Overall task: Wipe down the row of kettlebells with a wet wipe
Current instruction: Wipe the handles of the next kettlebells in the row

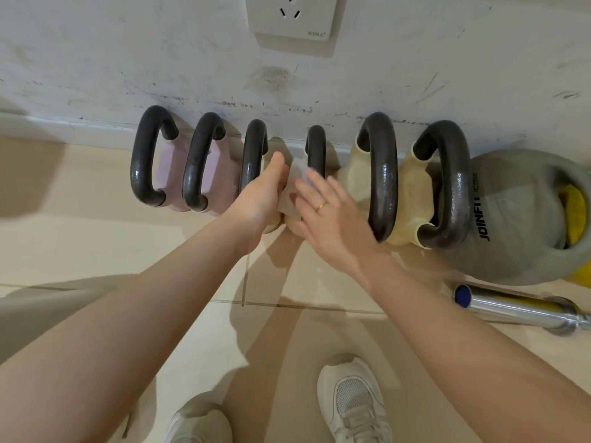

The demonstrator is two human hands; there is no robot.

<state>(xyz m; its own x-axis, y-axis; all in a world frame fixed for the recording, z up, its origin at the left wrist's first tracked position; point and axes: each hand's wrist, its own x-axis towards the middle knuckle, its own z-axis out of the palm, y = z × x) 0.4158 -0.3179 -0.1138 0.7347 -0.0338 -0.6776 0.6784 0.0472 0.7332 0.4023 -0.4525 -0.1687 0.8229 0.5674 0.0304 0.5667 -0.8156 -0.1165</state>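
Note:
A row of kettlebells with black handles stands on the floor against the wall: two pink ones point(169, 174) at the left, cream ones point(412, 187) at the right. My left hand point(260, 195) reaches between the two middle handles point(315, 151), its fingers hidden behind the hand. A white wet wipe point(295, 180) shows between my two hands, over the middle cream kettlebell. My right hand point(326, 212), wearing a ring, lies with fingers spread and straight against the wipe. Which hand holds the wipe is unclear.
A large grey kettlebell point(511, 219) with a yellow inner handle lies at the far right. A chrome bar point(518, 310) lies on the tiled floor in front of it. A wall socket point(292, 19) is above. My white shoes point(351, 401) stand below.

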